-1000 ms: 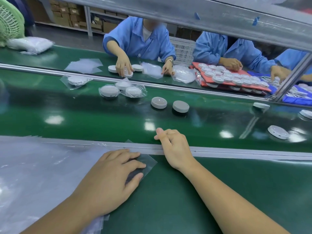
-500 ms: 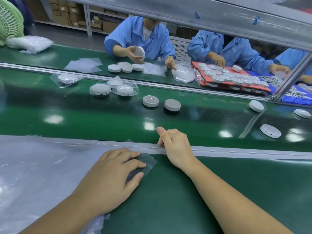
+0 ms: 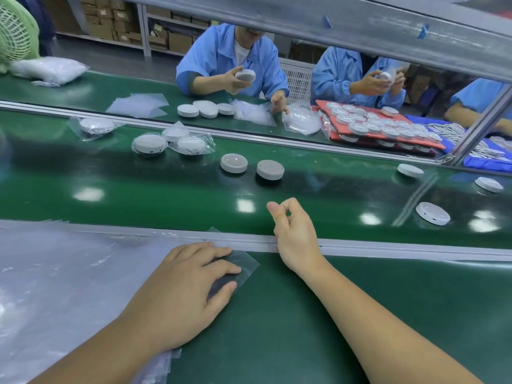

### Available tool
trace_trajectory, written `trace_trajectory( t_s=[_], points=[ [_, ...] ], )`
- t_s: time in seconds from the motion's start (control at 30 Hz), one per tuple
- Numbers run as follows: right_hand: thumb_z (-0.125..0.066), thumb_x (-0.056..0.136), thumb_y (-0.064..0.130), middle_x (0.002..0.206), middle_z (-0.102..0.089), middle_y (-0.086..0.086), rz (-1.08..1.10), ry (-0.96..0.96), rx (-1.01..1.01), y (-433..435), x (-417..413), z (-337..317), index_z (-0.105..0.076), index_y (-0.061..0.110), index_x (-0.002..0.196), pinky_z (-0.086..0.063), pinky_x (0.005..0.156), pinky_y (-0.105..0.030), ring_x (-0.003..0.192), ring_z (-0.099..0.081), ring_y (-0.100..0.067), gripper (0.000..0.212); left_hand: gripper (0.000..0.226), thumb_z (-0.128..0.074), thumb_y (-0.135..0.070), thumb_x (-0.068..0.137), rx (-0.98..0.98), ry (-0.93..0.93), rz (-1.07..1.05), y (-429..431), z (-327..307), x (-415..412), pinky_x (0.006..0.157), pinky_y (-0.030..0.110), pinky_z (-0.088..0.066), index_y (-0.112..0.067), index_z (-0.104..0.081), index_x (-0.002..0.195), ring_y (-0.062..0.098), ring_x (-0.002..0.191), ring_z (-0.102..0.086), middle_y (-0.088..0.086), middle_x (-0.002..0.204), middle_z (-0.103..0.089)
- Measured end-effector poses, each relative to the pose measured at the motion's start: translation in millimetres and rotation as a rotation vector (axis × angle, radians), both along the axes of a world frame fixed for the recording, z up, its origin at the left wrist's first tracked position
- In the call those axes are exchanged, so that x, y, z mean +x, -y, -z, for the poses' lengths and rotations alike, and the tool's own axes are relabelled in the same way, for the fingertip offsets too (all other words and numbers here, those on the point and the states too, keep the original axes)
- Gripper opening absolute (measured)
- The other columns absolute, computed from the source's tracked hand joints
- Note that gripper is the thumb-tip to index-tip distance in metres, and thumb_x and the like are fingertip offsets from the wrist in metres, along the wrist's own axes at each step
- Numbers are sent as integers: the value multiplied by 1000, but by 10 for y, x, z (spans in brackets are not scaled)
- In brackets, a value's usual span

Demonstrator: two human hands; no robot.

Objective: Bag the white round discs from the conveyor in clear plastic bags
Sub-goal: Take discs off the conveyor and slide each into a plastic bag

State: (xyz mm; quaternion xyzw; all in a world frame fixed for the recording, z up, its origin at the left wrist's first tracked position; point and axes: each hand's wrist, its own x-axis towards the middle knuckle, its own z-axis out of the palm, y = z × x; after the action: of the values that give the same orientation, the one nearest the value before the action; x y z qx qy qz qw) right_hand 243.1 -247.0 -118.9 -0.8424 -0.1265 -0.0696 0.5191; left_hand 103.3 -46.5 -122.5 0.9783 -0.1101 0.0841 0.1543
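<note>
While left hand [image 3: 182,286] presses clear bag [image 3: 247,265], right hand [image 3: 294,231] curls.

Open belt [image 3: 138,200] lies between the right hand [image 3: 296,234] and two bare discs [image 3: 234,163]; bagged discs [image 3: 151,144] sit further left. A beam [image 3: 360,26] hangs overhead.
</note>
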Motion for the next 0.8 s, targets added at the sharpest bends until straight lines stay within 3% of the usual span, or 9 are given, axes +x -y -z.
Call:
trace_trajectory(
  t_s=[0.3, 0.43, 0.8],
  points=[
    [-45, 98, 64, 57, -39, 12, -6, 19, -52, -4, 0, -1, -42, 24, 78, -36, 58, -36, 57, -33, -10, 45, 48, -28, -65, 93, -10, -4, 4, 7, -18, 2, 115, 28, -25, -52, -59, 127, 2, 137, -36, -31, 144, -44],
    [-43, 101, 62, 57, -39, 11, -22, 18, -29, 9, -6, -7, -44, 30, 81, -34, 56, -35, 55, -33, -11, 38, 47, -28, -65, 93, -7, -1, 0, -6, -11, 10, 114, 26, -23, -52, -58, 127, 2, 136, -36, -31, 144, -44],
    [-57, 101, 51, 49, -37, 15, -58, -16, -65, -9, 1, 3, -46, 22, 81, -30, 55, -29, 51, -31, -9, 37, 48, -27, -66, 93, -13, 9, -4, 1, -3, -2, 113, 26, -25, -52, -60, 125, 2, 136, -37, -31, 142, -46]
  ],
)
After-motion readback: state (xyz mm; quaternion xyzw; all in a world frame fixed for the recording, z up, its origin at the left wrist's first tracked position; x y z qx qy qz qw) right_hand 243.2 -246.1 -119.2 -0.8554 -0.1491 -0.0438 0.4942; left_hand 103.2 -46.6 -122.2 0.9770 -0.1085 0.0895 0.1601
